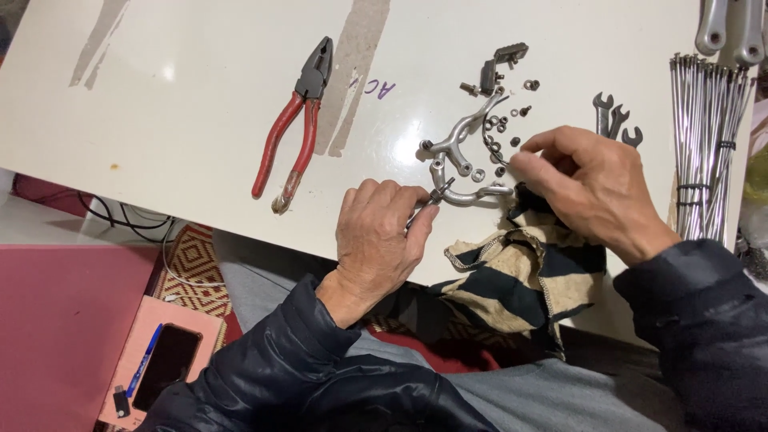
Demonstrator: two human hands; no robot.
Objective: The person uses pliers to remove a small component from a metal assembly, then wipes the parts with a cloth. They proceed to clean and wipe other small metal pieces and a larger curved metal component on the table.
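My left hand (380, 236) rests at the white table's near edge, its fingers closed on a small metal tool whose tip meets a curved silver brake arm (472, 192). A second silver brake arm (460, 132) lies just behind it. My right hand (588, 188) reaches in from the right, thumb and forefinger pinched among small nuts and washers (496, 128); what it pinches is too small to tell. A black-and-tan striped cloth (520, 276) lies under my right wrist and hangs over the edge.
Red-handled pliers (292, 120) lie left of centre on the white table (200, 80). Dark brake pads (500, 64) sit behind the nuts, small spanners (616, 120) to the right, a bundle of spokes (708, 136) at the far right. A phone (164, 364) lies below.
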